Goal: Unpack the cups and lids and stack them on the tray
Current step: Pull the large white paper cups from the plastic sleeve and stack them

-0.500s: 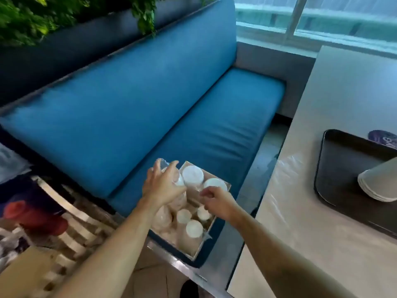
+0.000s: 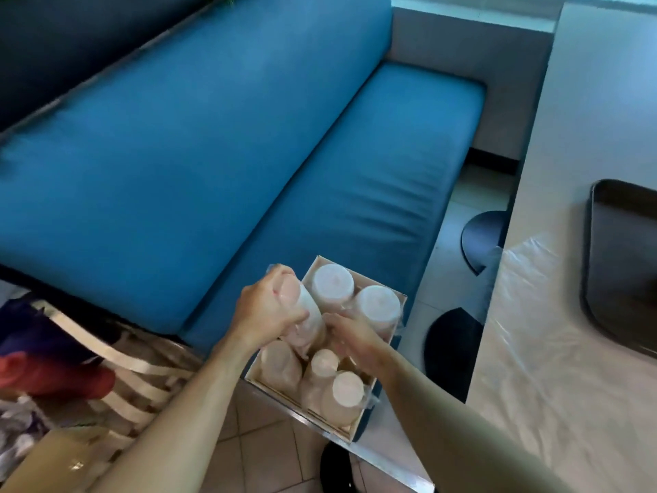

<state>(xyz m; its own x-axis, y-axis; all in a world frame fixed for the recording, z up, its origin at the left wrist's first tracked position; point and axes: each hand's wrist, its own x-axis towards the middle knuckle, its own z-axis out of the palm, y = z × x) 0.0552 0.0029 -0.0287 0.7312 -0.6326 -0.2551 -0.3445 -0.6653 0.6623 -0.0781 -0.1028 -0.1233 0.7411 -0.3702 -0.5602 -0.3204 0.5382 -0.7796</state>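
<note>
Head camera is looking down at the left hand (image 2: pixel 265 311), whose fingers are curling round the upper end of a plastic-wrapped sleeve of cups (image 2: pixel 308 314), gripping it so that it is leaning tilted, its top poking above the others. The right hand (image 2: pixel 350 338) is reaching down into the cardboard box (image 2: pixel 321 259) just beside the lower part of that sleeve, fingers bent; whether it is pinching the wrap or only touching is not something I can tell from here, the picture being blurred. The box is sitting at the near end of the blue bench seat (image 2: pixel 373 165), open at the top, and it is holding several more wrapped stacks (image 2: pixel 377 304) standing on end, pale round tops facing up, packed side by side. Off to the right, the dark tray (image 2: pixel 597 215) is lying on the pale table (image 2: pixel 569 119), well apart from the box, with a sheet of clear plastic film (image 2: pixel 533 279) lying on the tabletop next to it.
</note>
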